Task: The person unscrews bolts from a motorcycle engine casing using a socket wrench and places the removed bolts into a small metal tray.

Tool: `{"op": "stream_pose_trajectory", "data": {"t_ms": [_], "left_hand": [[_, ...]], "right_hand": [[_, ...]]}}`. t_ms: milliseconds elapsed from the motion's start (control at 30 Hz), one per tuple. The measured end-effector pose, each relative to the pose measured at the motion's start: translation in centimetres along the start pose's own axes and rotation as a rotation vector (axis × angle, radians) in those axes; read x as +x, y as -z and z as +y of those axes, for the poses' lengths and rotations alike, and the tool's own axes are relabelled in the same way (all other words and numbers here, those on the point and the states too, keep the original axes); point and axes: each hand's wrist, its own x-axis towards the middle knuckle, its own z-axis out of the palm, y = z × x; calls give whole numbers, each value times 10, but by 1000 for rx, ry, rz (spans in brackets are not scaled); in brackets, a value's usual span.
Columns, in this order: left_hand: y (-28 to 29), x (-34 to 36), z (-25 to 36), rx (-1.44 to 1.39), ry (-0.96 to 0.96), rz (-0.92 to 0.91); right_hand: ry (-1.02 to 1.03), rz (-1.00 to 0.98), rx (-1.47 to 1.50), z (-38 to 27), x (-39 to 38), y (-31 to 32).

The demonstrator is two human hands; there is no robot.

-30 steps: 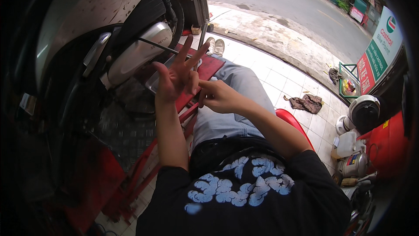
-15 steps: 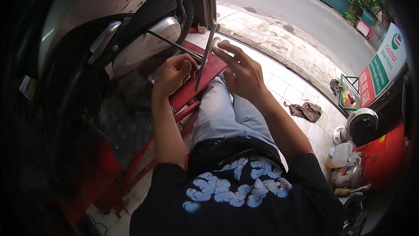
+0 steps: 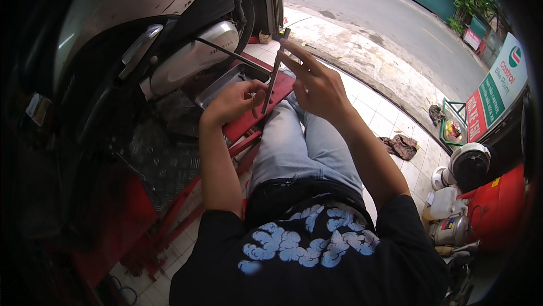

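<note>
A dark T-handle wrench is between my hands. Its long shaft runs left to the silver engine cover of a motorbike, where its far end seems to meet the cover. My left hand is beside the lower half of the crossbar, fingers loosely bent and fingertips at the bar, not wrapped round it. My right hand has its fingers stretched out, their tips against the crossbar's upper half. Beneath the wrench, a metal tray lies on a red lift platform; my left hand hides part of the tray.
A dirty brown rag lies on the white tiled floor to the right. Farther right stand a plastic jug, a metal canister, a red container and a sign board. The street lies beyond the doorway.
The crossbar has turned slightly, its top end leaning right. My left hand has moved right, its fingers uncurling toward the bar. The view has shifted a little, showing more of the tray.
</note>
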Motion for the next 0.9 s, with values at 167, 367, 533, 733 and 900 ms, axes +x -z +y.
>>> {"op": "stream_pose_trajectory", "data": {"t_ms": [167,367,533,733,900], "left_hand": [[13,-5,1,-141,-138,-200],[1,0,-2,-966,-698,-96],[-31,10,15,-1154,-774,-61],[-53,25,26,-1396,-778,-129],[-52,27,23,-1397,-781,-140]], "right_hand": [[-182,42,119,10,-5,-12],[-391,-249,589,8,-33,-51],[-342,-205,813,-11,-44,-78],[-426,-276,867,-11,-48,-76],[-383,-249,886,-14,-48,-72]]}}
